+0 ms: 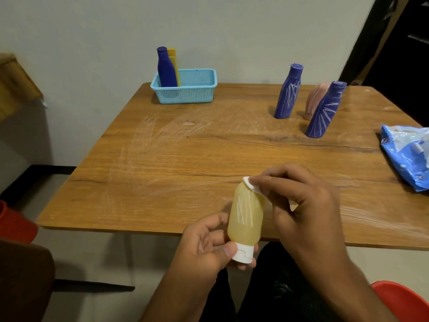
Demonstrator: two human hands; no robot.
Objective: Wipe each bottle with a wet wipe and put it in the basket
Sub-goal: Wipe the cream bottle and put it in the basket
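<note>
Gripping the yellow bottle (246,217) by its near cap, the left hand (209,242) holds it; the right hand (306,205) pinches a wet wipe (251,185) against its far end.

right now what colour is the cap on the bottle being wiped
White cap, on the pale yellow bottle; head view.

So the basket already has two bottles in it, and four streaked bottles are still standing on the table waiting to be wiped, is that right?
Not quite. The head view shows three streaked bottles standing on the table: two blue and a pink one. The basket does hold two bottles.
</note>
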